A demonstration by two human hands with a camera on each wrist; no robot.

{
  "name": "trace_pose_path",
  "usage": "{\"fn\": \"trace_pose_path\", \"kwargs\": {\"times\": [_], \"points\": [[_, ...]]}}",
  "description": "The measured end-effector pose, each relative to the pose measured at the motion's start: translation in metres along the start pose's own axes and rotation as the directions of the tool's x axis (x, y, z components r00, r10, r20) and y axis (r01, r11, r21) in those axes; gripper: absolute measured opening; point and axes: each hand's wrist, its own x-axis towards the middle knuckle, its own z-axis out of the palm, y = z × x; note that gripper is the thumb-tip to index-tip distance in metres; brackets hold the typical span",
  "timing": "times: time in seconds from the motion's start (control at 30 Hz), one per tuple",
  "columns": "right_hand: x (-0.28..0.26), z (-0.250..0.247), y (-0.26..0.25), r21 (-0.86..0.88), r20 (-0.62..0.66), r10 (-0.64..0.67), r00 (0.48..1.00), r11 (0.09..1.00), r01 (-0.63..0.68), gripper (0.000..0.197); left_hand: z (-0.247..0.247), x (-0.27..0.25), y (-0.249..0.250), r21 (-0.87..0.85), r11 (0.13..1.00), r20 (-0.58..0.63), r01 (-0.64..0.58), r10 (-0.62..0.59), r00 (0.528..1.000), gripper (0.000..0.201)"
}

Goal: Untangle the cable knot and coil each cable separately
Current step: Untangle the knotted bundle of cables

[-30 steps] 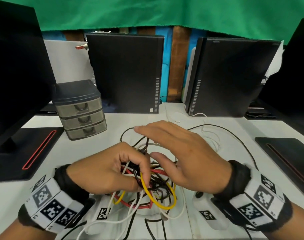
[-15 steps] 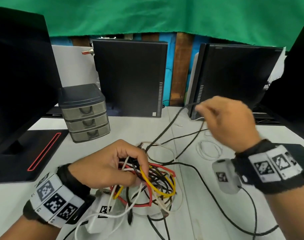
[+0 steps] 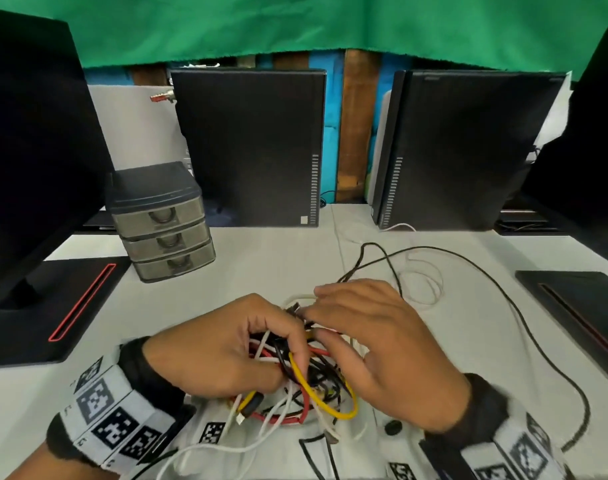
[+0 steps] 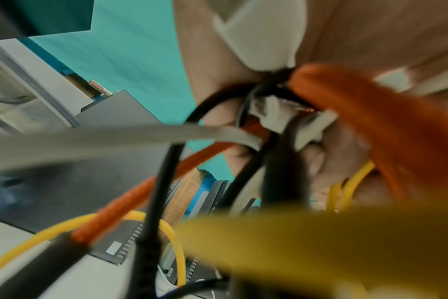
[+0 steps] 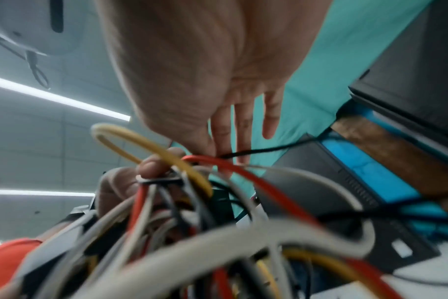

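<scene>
Half a second ago the right hand (image 3: 382, 355) was raised near the far black computer tower, pinching a thin black cable; it has since come back down over the tangled knot of yellow, red, white and black cables (image 3: 313, 386), its fingers extended and relaxed above the strands, gripping nothing that shows. The left hand (image 3: 226, 348) has stayed where it was, its fingers curled tight around the left side of the knot. The knot lies on the white table (image 3: 278, 265) directly between and under the two hands, near the front edge. The thin black cable (image 3: 524, 327) now lies slack, looping from the knot out to the right across the table. The right wrist view shows what the head view hides: the straight fingers (image 5: 243, 129) from beneath, with a left fingertip pressed on a yellow strand (image 5: 151, 147). Behind and to the left stands a small grey three-drawer plastic organiser (image 3: 162, 220).
</scene>
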Motion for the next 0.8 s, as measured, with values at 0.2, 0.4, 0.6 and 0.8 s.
{"fn": "trace_pose_path", "kwargs": {"times": [0.2,0.4,0.6,0.8], "points": [[-0.005,-0.009,0.019,-0.042,-0.279,0.177,0.944,0.980,-0.197,0.018,-0.001,0.003,-0.002,-0.095,0.995,-0.057,0.009,-0.014,0.998,0.030],[0.000,-0.031,0.042,0.163,-0.534,0.464,0.707,0.877,-0.453,0.010,-0.007,-0.004,-0.003,-0.060,0.997,0.037,0.037,-0.035,0.999,0.020],[-0.009,-0.040,0.062,0.128,-0.352,0.598,0.720,0.793,-0.596,0.009,-0.034,-0.013,-0.010,-0.056,0.990,-0.204,-0.132,0.118,0.972,0.013],[-0.012,-0.024,0.067,0.115,-0.342,0.643,0.685,0.752,-0.649,0.027,-0.061,-0.030,-0.015,-0.112,0.918,-0.493,-0.379,0.280,0.824,0.011]]}}
